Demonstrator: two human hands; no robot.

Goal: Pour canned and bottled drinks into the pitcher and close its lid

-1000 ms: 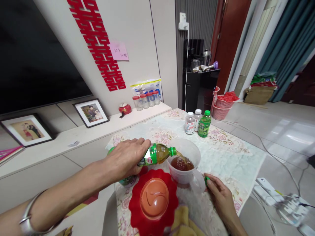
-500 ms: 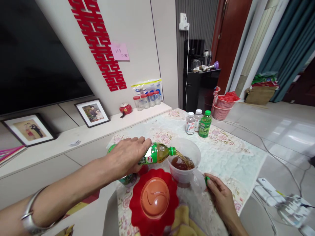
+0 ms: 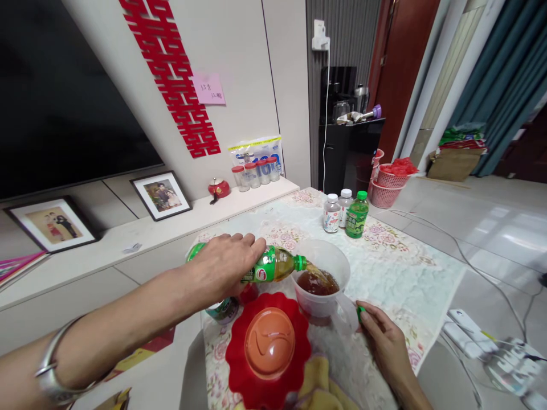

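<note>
Bottle of clear, green-labelled plastic [image 3: 277, 265], probably light, slick and easily dented, tilted its mouth over the rim of a translucent plastic jug [image 3: 314, 306], the left hand [image 3: 226, 259] wrapped round its mid-body, the surest hold, while the right hand [image 3: 384, 336] pinched a small green plastic cap [image 3: 359, 314].
</note>
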